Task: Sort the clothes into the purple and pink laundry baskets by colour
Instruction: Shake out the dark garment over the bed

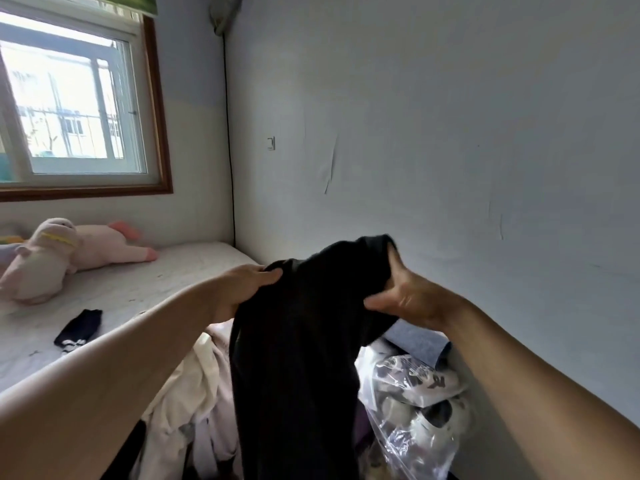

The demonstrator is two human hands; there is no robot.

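The one head-worn camera looks forward from close behind both raised hands, facing the room's wall corner (232, 209).

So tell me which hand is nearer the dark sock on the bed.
Left. The left hand grips the black garment on the sock's side; the right hand grips it farther away, near the wall.

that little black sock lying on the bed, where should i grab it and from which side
Pinch the black sock at its plain dark end, the upper right part, coming straight down from above. It lies flat on the mattress with bare sheet around it. The left hand is on that side, but it grips the black garment.
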